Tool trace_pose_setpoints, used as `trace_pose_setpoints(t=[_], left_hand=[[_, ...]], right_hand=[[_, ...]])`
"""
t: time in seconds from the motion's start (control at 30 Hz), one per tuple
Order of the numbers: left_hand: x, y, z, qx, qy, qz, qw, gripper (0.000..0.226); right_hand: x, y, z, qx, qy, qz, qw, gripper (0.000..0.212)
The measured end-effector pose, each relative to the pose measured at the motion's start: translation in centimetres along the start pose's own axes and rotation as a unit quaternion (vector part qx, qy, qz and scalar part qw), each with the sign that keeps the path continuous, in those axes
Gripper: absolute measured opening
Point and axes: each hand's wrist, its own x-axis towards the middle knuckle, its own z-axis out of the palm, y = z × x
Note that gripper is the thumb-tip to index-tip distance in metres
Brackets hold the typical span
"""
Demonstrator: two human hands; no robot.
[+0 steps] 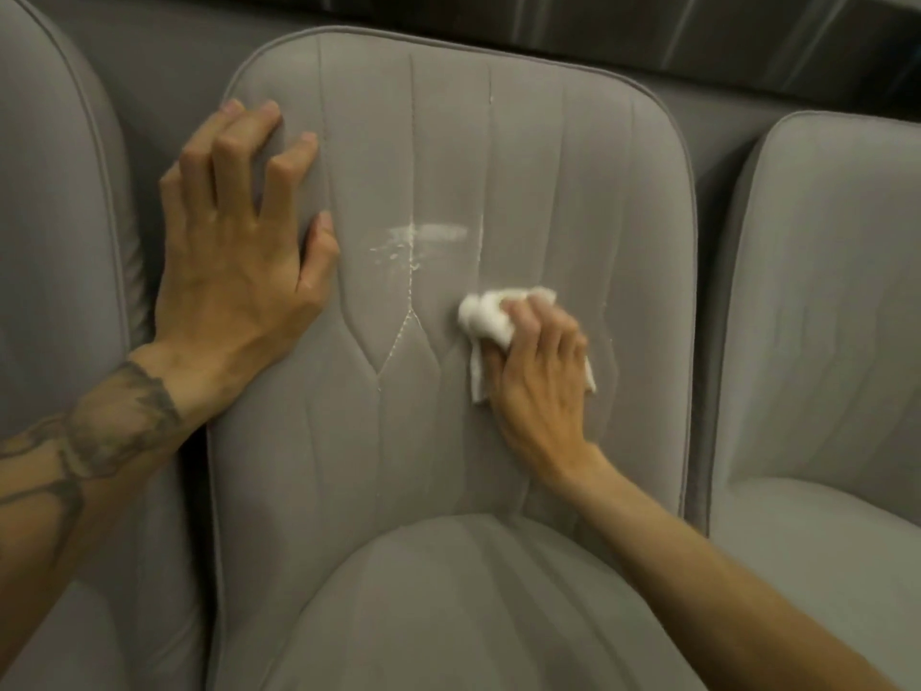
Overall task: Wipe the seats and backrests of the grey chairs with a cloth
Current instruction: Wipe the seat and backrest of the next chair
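Observation:
A grey padded chair fills the middle of the view, its backrest [548,167] upright and its seat [448,605] below. A white powdery smear [428,234] marks the backrest's centre, with white traces along the stitched seams. My right hand [538,371] grips a crumpled white cloth [486,316] and presses it against the backrest, just below and right of the smear. My left hand [239,231] rests on the backrest's left edge, fingers spread and bent over the padding.
A second grey chair [55,241] stands close on the left and a third [822,316] on the right, all side by side. A dark surface [697,27] runs behind the chair tops.

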Motion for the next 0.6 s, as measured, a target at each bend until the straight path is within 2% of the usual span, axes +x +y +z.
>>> trace_pose_setpoints(t=[0.07,0.1,0.2,0.27,0.33,0.47,0.53,0.6], left_hand=[[0.0,0.1,0.0,-0.002,0.002,-0.001,1.0,0.051],[0.0,0.1,-0.1,-0.005,0.004,-0.001,1.0,0.051],[-0.1,0.0,0.1,-0.007,0.011,0.001,1.0,0.05],[-0.1,-0.1,0.2,0.002,0.013,0.003,1.0,0.049],[-0.1,0.0,0.1,0.006,0.011,0.001,1.0,0.049],[0.0,0.1,0.0,0.016,-0.002,-0.006,1.0,0.05],[0.0,0.1,-0.1,0.019,-0.001,-0.005,1.0,0.05],[-0.1,0.0,-0.1,0.021,0.002,-0.009,1.0,0.049]], right_hand=[[-1.0,1.2,-0.7,-0.006,-0.037,-0.04,0.999,0.04],[0.1,1.8,-0.9,-0.008,-0.027,-0.042,0.999,0.04],[5.1,2.3,-0.7,-0.014,0.064,0.039,0.997,0.037],[5.4,1.1,0.2,-0.008,0.111,0.084,0.99,0.038],[1.5,-0.3,1.5,0.012,0.102,0.085,0.991,0.04],[-6.9,-1.6,2.3,0.034,0.014,0.052,0.998,0.038],[-5.6,-0.7,2.4,0.03,0.03,0.046,0.998,0.038],[-2.3,0.3,2.6,0.018,0.08,0.069,0.994,0.039]])
